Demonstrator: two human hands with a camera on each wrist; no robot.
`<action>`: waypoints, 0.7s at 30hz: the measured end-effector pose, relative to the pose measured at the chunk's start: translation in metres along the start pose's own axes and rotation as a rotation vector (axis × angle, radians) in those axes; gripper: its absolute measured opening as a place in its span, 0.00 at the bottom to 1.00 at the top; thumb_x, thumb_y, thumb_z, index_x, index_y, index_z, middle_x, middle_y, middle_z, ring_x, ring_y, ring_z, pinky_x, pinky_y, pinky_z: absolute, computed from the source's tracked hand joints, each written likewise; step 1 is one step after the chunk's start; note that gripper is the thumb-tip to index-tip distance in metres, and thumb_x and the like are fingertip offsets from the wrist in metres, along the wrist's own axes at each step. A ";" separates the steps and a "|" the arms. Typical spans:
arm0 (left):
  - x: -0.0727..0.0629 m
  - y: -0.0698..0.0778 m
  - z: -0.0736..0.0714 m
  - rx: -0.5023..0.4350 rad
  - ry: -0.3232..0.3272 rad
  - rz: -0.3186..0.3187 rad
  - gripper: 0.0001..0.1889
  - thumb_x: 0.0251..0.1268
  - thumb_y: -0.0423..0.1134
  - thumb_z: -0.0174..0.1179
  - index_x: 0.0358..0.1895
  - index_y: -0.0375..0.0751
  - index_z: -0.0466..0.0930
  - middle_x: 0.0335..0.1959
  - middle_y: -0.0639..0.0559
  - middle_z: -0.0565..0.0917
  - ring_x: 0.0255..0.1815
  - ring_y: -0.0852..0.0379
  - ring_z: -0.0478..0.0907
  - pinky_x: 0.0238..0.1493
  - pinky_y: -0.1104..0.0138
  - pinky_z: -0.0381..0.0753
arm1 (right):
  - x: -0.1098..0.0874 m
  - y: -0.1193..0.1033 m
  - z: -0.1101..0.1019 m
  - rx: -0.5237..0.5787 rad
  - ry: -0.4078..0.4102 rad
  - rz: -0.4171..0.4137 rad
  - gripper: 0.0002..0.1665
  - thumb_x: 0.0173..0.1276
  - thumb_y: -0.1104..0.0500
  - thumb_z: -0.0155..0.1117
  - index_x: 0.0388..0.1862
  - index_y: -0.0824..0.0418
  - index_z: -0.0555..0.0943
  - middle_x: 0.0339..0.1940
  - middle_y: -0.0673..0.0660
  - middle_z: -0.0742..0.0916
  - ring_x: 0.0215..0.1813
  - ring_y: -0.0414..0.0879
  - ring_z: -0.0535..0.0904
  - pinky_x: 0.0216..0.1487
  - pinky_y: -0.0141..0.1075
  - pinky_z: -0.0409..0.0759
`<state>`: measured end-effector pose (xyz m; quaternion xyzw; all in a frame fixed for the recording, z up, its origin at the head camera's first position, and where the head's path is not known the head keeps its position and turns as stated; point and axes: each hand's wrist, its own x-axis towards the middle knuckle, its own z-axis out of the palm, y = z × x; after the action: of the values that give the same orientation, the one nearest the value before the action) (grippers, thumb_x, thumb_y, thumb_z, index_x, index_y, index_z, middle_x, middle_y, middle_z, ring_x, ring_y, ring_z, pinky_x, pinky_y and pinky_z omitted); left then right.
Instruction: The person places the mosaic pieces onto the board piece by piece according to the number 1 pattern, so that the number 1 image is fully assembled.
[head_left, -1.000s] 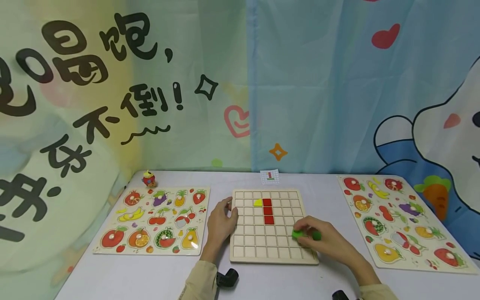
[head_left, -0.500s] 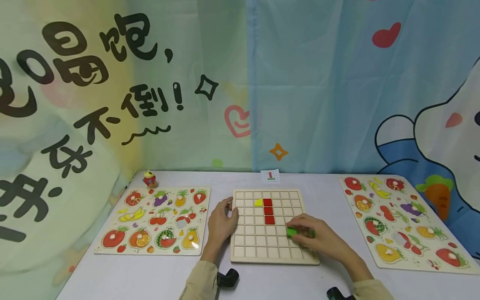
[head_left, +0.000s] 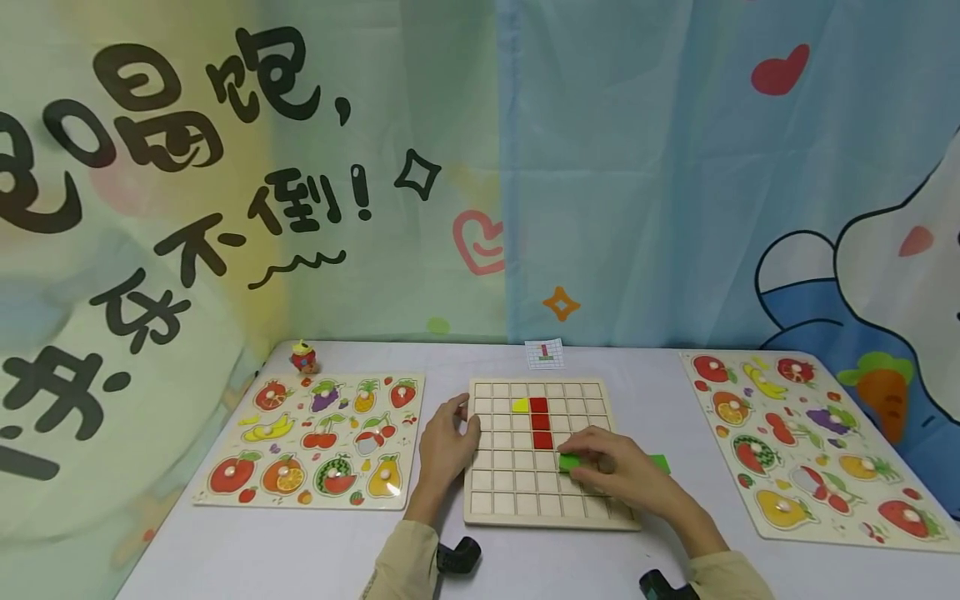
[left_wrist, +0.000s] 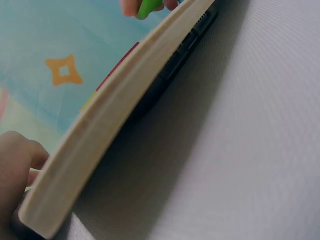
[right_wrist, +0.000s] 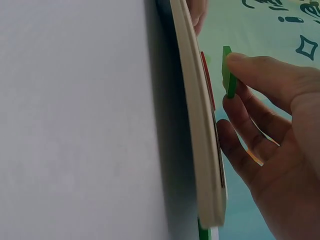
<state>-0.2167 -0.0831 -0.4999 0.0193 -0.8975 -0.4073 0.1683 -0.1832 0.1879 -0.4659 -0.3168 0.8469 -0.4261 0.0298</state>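
Observation:
At the left edge of the pale wooden grid board [head_left: 525, 504], my left hand [head_left: 444, 446] grips the side. A yellow square [head_left: 521, 406] and a column of red squares [head_left: 540, 422] lie in the board's upper rows. My right hand [head_left: 626, 471] is over the board's right half, pinching a small green tile [right_wrist: 229, 72] between thumb and fingertips. That tile stands just off the board face in the right wrist view. Another green piece [head_left: 660, 463] shows behind the right hand, beside the board's right edge.
Fruit puzzle boards lie on both sides, one left [head_left: 307, 442] and one right [head_left: 813, 450]. A small grid card [head_left: 544, 354] sits behind the grid board. A little toy figure [head_left: 303, 357] stands at the back left. Under the grid board is something dark [left_wrist: 165, 75].
The right hand has moved left across the board with the green tile, toward the red column. More of the other green piece now shows behind it. The left hand stays at the board's edge.

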 end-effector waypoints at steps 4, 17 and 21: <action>0.000 0.000 0.000 -0.002 -0.002 -0.002 0.20 0.58 0.42 0.58 0.55 0.42 0.79 0.36 0.51 0.82 0.31 0.57 0.75 0.35 0.61 0.73 | 0.003 -0.005 0.002 0.007 -0.015 -0.010 0.18 0.63 0.54 0.64 0.52 0.56 0.80 0.49 0.52 0.83 0.44 0.44 0.76 0.45 0.33 0.75; 0.000 -0.001 0.001 0.003 -0.008 -0.010 0.20 0.58 0.42 0.58 0.55 0.43 0.79 0.35 0.52 0.82 0.28 0.59 0.73 0.30 0.65 0.70 | 0.018 -0.010 0.015 -0.018 -0.043 0.004 0.17 0.63 0.55 0.65 0.52 0.54 0.81 0.50 0.49 0.83 0.47 0.43 0.77 0.48 0.34 0.75; 0.000 0.000 0.000 0.000 -0.003 -0.009 0.20 0.58 0.42 0.58 0.55 0.43 0.79 0.35 0.52 0.82 0.27 0.59 0.72 0.29 0.66 0.69 | 0.021 -0.013 0.018 -0.056 -0.025 -0.036 0.17 0.62 0.56 0.66 0.50 0.56 0.82 0.49 0.49 0.83 0.48 0.44 0.78 0.49 0.35 0.76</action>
<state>-0.2169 -0.0833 -0.4998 0.0226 -0.8977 -0.4080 0.1649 -0.1879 0.1580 -0.4628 -0.3378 0.8523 -0.3986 0.0238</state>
